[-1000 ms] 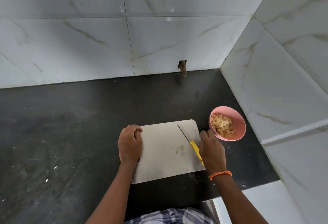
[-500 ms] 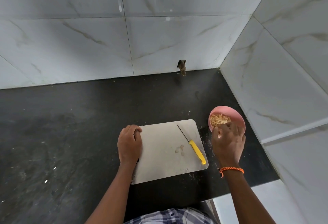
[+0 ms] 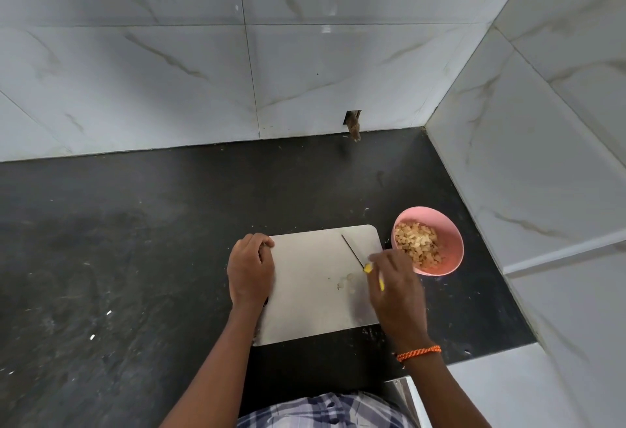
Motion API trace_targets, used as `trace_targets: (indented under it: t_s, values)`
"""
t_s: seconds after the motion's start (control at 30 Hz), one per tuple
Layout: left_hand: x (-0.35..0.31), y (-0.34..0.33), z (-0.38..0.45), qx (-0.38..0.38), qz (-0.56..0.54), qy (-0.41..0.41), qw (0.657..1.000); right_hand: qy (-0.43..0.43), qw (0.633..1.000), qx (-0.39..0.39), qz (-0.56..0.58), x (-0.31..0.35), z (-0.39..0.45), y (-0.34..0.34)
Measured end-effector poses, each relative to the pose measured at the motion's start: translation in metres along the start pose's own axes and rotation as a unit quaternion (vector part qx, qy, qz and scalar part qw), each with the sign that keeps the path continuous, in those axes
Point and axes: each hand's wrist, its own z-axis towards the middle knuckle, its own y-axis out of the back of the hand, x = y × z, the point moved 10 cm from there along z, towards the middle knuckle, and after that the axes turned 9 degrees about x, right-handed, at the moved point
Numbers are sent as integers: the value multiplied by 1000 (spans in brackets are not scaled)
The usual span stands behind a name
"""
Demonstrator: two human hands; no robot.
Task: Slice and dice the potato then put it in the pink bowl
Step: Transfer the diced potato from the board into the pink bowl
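While the right hand (image 3: 396,287) lies over the knife's (image 3: 359,256) yellow handle, grip unclear, w/ left hand (image 3: 250,270) curled on the cutting board's (image 3: 311,292) left edge, few potato bits (image 3: 346,282) sit mid-board & diced potato (image 3: 418,245) fills the pink bowl (image 3: 450,248) right of center.

Left hand (image 3: 251,271) curled, palm down; right hand (image 3: 397,288) reaching forward.
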Motion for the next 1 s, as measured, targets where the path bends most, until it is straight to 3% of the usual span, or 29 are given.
trace_targets:
  t_s: [0.1,0.3,0.73,1.0]
  values:
    - [1,-1,0,2,1,2,1000,46,990,134,-5,21,-12,-50]
    - [2,-1,0,3,-1,3,1000,105,965,219,-95,29,-46,-91]
    - [2,-1,-1,0,-2,1,1000,130,965,201,-107,21,-45,-79]
    - [3,-2,0,4,3,3,1000,60,974,219,-18,8,-20,-81]
